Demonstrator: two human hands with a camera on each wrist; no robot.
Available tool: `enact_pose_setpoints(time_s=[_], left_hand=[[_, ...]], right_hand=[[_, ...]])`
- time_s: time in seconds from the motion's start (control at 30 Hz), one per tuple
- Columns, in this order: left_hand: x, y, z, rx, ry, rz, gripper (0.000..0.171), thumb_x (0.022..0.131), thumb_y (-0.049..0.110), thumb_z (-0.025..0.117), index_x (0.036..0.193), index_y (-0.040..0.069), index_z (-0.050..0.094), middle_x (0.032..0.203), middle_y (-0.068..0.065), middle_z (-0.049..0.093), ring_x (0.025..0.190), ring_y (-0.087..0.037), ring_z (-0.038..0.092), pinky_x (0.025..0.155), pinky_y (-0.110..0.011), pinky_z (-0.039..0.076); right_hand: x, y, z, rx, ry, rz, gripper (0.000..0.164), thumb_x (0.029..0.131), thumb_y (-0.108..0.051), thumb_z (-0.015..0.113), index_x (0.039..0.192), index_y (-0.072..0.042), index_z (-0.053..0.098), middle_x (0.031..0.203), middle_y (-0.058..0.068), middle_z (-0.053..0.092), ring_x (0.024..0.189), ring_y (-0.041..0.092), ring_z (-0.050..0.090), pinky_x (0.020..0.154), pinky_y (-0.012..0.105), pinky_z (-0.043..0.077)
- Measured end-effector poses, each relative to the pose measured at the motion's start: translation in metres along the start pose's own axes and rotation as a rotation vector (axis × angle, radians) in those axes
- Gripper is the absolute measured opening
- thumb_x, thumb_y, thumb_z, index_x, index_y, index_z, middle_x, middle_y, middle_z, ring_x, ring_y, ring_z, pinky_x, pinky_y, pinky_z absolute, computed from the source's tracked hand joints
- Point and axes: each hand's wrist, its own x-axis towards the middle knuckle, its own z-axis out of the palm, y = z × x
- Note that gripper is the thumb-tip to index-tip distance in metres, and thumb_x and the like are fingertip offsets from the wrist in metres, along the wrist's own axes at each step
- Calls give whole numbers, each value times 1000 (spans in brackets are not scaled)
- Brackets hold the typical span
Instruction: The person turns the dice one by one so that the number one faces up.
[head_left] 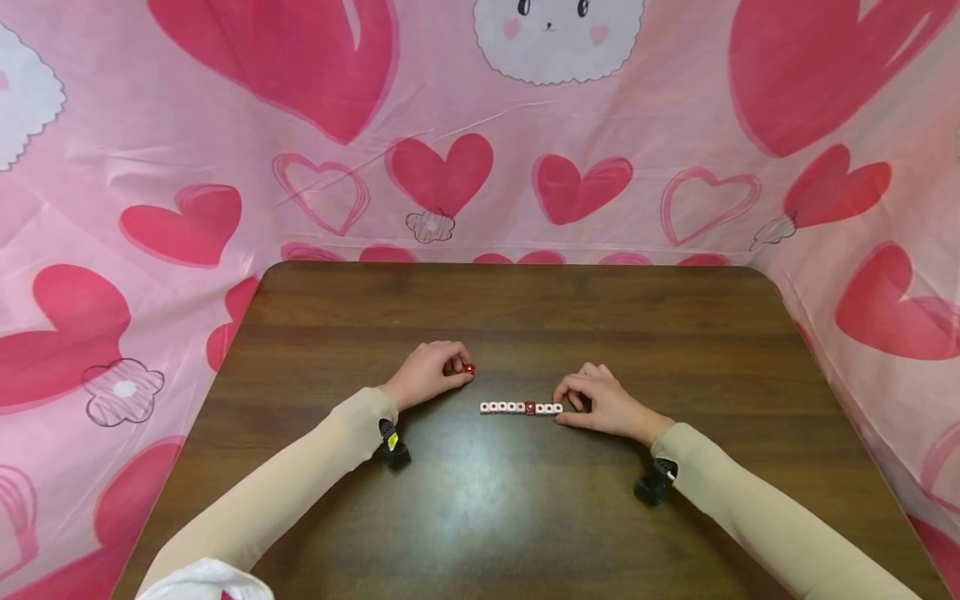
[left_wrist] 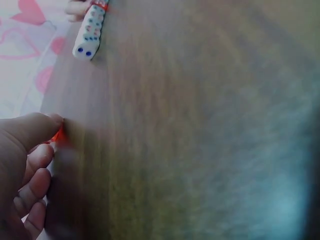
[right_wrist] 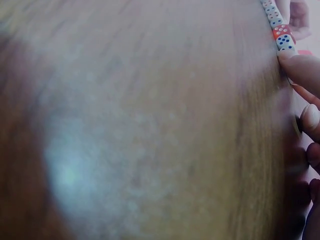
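Note:
My left hand (head_left: 429,372) pinches a translucent red die (head_left: 468,369) between thumb and fingertips, behind the left end of a row of dice. The row (head_left: 502,407) lies on the table, made of several small white dice with one red die (head_left: 530,408) among them, right of the middle. At its right end, my right hand (head_left: 606,403) holds the last white die (head_left: 558,409) between thumb and index finger. In the left wrist view, only a bit of the red die (left_wrist: 59,135) shows past the thumb. The right thumb (right_wrist: 302,70) partly hides the end die in the right wrist view.
Both hands work over a dark brown wooden table (head_left: 480,308) with rounded far corners. A pink cloth printed with hearts (head_left: 517,117) hangs behind and at both sides. Dark wrist cameras (head_left: 393,446) sit on the sleeves. Light glares on the tabletop nearer the front.

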Motion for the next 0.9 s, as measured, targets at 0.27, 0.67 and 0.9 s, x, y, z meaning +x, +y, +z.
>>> enact_pose_setpoints(time_s=[0.27, 0.67, 0.9], left_hand=[[-14, 5, 3, 21, 16, 36, 17, 92, 26, 81, 100, 17, 69, 86, 9, 63, 85, -13, 58, 88, -42, 45], [-33, 15, 6, 70, 29, 94, 16, 91, 27, 82, 96, 20, 68, 82, 13, 61, 81, -10, 55, 81, -39, 42], [-41, 16, 12, 64, 14, 97, 17, 91, 29, 82, 97, 22, 68, 81, 14, 59, 82, -10, 51, 84, -38, 39]], right_hand=[[0, 2, 2, -13, 6, -3, 23, 87, -33, 86, 100, -34, 67, 73, -21, 46, 81, 5, 34, 78, 35, 23], [1, 1, 3, -11, 14, -3, 25, 85, -30, 87, 100, -32, 67, 73, -22, 45, 81, 6, 36, 80, 36, 23], [0, 1, 3, -11, 18, -3, 25, 86, -30, 87, 100, -32, 68, 73, -20, 45, 82, 6, 35, 80, 36, 22]])
